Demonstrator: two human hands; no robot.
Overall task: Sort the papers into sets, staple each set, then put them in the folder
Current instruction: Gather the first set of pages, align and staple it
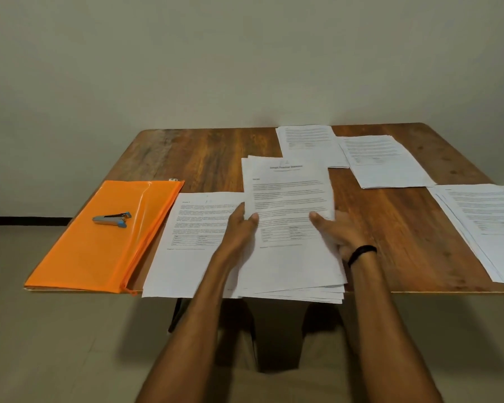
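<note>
A wooden worktop (210, 158) seen from above and in front, against a plain pale wall. At the middle of the near edge lies a loose stack of papers (288, 193), its sheets fanned slightly and overhanging the edge. The left hand (240, 228) grips the stack's left side, thumb on the top sheet and fingers behind the edge. The right hand (339, 232) grips the right side in the same way, thumb on top and fingers at the edge; a black wristband (361, 253) circles that wrist. Just left of the stack, partly under it, lies a printed sheet (186, 251). Further left, at the worktop's corner, an orange folder (93, 257) lies flat with its zip along the right side, and a grey and blue stapler (112, 220) rests on it. Three more sets of papers lie apart: a far pile (306, 146), a second pile (387, 167) just right of it, and a third pile (483, 225) at the right edge
</note>
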